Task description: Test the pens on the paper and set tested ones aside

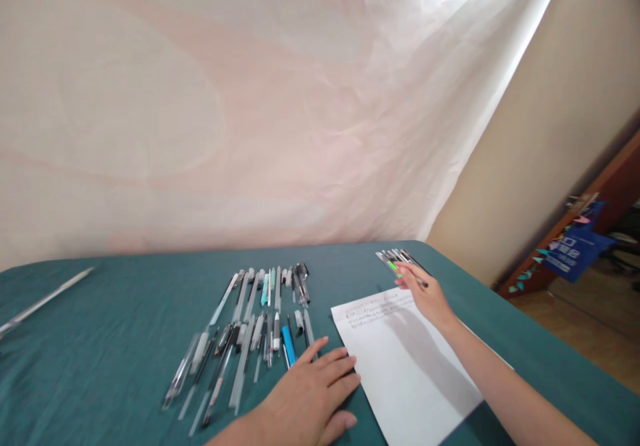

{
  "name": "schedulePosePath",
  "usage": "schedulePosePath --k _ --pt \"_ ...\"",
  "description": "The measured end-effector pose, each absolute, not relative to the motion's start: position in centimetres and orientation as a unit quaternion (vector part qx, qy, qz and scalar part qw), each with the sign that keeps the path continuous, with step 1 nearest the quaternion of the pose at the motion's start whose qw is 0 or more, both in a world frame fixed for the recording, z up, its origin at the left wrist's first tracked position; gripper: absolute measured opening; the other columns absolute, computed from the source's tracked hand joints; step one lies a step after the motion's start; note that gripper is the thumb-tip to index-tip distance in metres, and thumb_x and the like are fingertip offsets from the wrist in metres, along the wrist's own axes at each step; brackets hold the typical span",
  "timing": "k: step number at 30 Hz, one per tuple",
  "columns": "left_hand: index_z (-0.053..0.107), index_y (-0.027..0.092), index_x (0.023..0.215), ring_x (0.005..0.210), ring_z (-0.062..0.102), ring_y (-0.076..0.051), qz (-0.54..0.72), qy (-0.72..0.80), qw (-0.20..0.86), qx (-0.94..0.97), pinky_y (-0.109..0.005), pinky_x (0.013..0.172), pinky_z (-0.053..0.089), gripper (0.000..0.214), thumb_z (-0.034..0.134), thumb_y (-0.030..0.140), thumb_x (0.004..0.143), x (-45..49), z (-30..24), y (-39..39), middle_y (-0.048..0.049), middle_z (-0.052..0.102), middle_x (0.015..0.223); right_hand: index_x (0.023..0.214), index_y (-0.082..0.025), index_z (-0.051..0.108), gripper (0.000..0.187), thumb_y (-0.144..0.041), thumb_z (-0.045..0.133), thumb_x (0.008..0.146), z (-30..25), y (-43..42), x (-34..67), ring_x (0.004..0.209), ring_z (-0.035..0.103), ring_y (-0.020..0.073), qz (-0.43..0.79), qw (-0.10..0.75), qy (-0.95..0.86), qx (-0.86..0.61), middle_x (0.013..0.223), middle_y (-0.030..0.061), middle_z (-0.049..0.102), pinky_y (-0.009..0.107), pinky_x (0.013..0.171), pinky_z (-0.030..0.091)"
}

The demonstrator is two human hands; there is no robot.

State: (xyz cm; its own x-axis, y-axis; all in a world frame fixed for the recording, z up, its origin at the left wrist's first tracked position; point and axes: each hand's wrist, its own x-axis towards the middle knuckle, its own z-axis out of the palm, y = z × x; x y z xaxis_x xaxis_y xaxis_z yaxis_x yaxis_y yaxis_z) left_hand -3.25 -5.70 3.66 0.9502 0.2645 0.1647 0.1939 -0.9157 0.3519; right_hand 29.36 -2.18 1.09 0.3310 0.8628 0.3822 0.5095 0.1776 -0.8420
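Observation:
My left hand [313, 393] lies flat with fingers spread, its fingertips at the left edge of a white sheet of paper [407, 379]. Several lines of handwriting run across the top of the sheet. Above the sheet's upper right corner, my right hand [424, 293] is closed around a slim pen [393, 267]; a bright green part shows beyond the fingers and a dark end behind them. Just past that hand is a row of several pens [400, 255]. A blue pen [289, 346] lies beside my left fingers.
Loose pens, caps and clear barrels [245, 339] are spread in two rough rows on the green tablecloth [110, 353]. One long whitish rod [45, 303] lies at the far left. Behind the table hangs a pale curtain [240, 113]. A blue sign [575, 249] is at the right.

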Motion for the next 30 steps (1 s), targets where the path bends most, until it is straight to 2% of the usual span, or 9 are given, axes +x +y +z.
schedulePosePath --k 2,5,8,17,25,28,30 --pt "0.037 0.026 0.132 0.127 0.036 -0.024 0.103 0.110 0.163 0.975 -0.046 0.108 0.019 0.045 0.043 0.037 0.089 -3.3 3.7 -5.6 -0.0048 0.043 0.137 0.109 -0.018 0.057 0.040 -0.047 0.042 0.085 -0.2 -3.1 33.3 0.078 0.063 0.0208 0.133 0.498 -0.537 -0.668 0.095 0.0081 0.065 0.033 0.069 0.050" --pt "0.037 0.026 0.132 0.127 0.036 -0.024 0.099 0.114 0.165 0.975 -0.047 0.107 0.018 0.044 0.042 0.037 0.089 -3.2 3.7 -5.7 -0.0053 0.043 0.137 0.102 -0.019 0.060 0.036 -0.043 0.040 0.084 -2.4 -4.7 38.3 0.084 0.061 0.0231 0.019 0.375 -0.560 -0.738 0.093 0.0078 0.066 0.034 0.074 0.048" --pt "0.038 0.026 0.131 0.126 0.037 -0.025 0.095 0.130 0.163 0.973 -0.048 0.107 0.018 0.043 0.042 0.037 0.089 -3.1 3.8 -5.8 -0.0045 0.045 0.135 0.096 -0.017 0.062 0.032 -0.038 0.044 0.080 -4.2 -6.0 41.1 0.091 0.058 0.0263 -0.025 0.348 -0.546 -0.761 0.098 0.0113 0.064 0.039 0.083 0.043" --pt "0.037 0.026 0.132 0.126 0.037 -0.024 0.088 0.116 0.162 0.976 -0.046 0.107 0.020 0.043 0.041 0.037 0.090 -3.1 4.2 -5.6 -0.0032 0.046 0.135 0.101 -0.016 0.060 0.033 -0.033 0.045 0.078 -5.6 -7.0 41.5 0.087 0.059 0.0227 -0.042 0.324 -0.549 -0.769 0.097 0.0093 0.064 0.034 0.080 0.044" --pt "0.039 0.026 0.130 0.125 0.038 -0.024 0.093 0.130 0.147 0.976 -0.047 0.107 0.021 0.043 0.043 0.037 0.089 -2.8 3.7 -5.9 -0.0032 0.047 0.134 0.104 -0.016 0.060 0.035 -0.035 0.043 0.081 -4.5 -8.3 41.4 0.093 0.058 0.0262 -0.083 0.287 -0.559 -0.774 0.099 0.0113 0.064 0.040 0.084 0.043" --pt "0.040 0.025 0.130 0.124 0.039 -0.024 0.097 0.128 0.150 0.975 -0.047 0.107 0.021 0.043 0.043 0.037 0.089 -2.8 3.7 -5.8 -0.0035 0.049 0.132 0.115 -0.017 0.056 0.041 -0.039 0.041 0.084 -2.7 -8.5 39.7 0.098 0.056 0.0276 -0.081 0.336 -0.547 -0.762 0.104 0.0115 0.064 0.043 0.088 0.040" --pt "0.038 0.025 0.131 0.125 0.038 -0.024 0.091 0.122 0.155 0.976 -0.047 0.107 0.021 0.043 0.043 0.037 0.089 -2.9 3.7 -5.7 -0.0043 0.048 0.133 0.124 -0.020 0.050 0.045 -0.043 0.041 0.085 -1.5 -8.5 38.1 0.093 0.059 0.0242 0.004 0.411 -0.532 -0.740 0.103 0.0093 0.065 0.039 0.083 0.045"
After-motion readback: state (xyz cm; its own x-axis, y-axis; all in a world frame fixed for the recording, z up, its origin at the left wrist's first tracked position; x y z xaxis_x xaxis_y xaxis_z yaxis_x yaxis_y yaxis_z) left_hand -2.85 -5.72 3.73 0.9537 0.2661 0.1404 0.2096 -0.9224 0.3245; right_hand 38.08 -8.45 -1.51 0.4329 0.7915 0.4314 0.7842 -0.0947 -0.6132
